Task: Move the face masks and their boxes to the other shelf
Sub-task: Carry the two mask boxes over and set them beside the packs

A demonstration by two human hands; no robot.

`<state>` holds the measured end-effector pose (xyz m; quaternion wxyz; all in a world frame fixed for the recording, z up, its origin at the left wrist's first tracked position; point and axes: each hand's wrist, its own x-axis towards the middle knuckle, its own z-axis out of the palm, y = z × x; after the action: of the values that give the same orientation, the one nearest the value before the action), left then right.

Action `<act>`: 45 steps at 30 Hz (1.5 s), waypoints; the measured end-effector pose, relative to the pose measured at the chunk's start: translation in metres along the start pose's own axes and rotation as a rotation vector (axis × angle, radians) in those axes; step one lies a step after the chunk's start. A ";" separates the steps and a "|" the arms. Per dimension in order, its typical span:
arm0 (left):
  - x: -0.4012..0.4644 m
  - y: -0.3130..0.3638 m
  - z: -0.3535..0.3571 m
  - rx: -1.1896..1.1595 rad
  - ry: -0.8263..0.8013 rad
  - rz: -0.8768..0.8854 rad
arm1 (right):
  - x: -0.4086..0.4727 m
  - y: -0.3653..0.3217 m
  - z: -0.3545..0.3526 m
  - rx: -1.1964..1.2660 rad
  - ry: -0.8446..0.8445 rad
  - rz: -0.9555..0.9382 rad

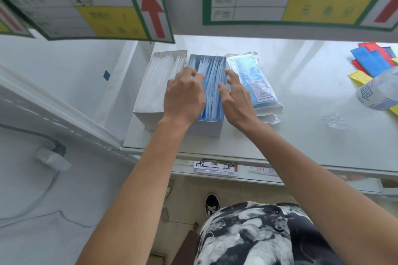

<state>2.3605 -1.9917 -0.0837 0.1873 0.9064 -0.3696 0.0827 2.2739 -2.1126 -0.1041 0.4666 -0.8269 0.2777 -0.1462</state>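
On the white shelf (301,101) stand two open boxes side by side: a white box (150,92) packed with white masks on the left, and a box of blue face masks (212,92) beside it. A sealed plastic pack of blue masks (256,79) lies flat just to the right. My left hand (183,92) rests on the left edge of the blue-mask box, fingers curled over the masks. My right hand (234,94) touches the box's right edge, fingers spread, between the box and the plastic pack. Whether either hand grips the box is unclear.
Coloured paper strips (370,60) and a clear plastic bottle (379,92) lie at the shelf's right end. Green-bordered price signs (90,6) hang overhead. A lower shelf holds small packets (215,168). A white cable and plug (51,157) run along the left wall.
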 end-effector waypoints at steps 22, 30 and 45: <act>0.001 -0.009 -0.001 -0.142 0.055 0.060 | 0.008 -0.001 0.002 -0.125 -0.040 -0.037; -0.008 -0.017 -0.016 -0.214 0.379 0.104 | 0.023 0.002 -0.008 -0.104 0.039 -0.078; -0.029 -0.074 -0.016 0.038 0.015 -0.175 | 0.004 0.056 -0.037 -0.287 0.018 0.236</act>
<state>2.3917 -1.9180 -0.0975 0.1796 0.9380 -0.2857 0.0798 2.2402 -2.1633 -0.1320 0.3552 -0.8454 0.3949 -0.0567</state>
